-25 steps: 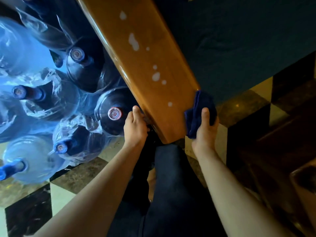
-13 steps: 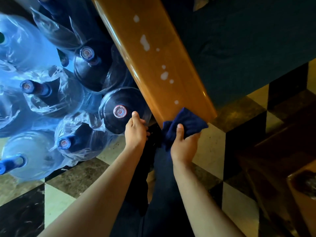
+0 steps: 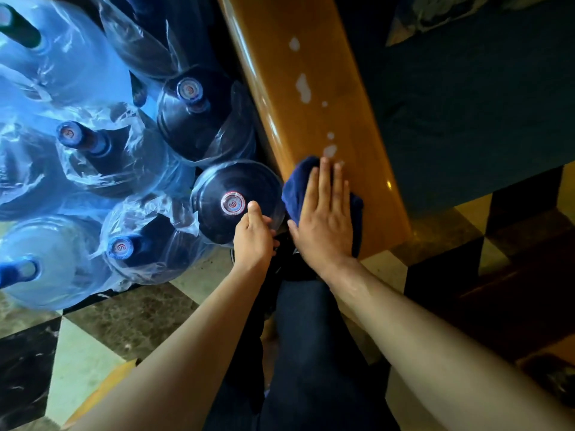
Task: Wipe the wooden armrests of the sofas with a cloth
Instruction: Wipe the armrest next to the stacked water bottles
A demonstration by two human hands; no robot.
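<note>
Blue cloth point(image 3: 295, 185) under flat right hand point(image 3: 323, 219) near armrest point(image 3: 317, 88) end.

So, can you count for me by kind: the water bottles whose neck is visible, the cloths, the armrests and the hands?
Large blue plastic water bottles: 6
Dark blue cloth: 1
Glossy wooden armrest: 1
Hands, left hand and right hand: 2
Total: 10

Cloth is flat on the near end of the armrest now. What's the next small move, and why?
Probably slide the right hand and blue cloth forward along the wooden armrest: the white spots lie just beyond the fingertips, unwiped. The left hand rests on a water bottle, clear of that path.
</note>
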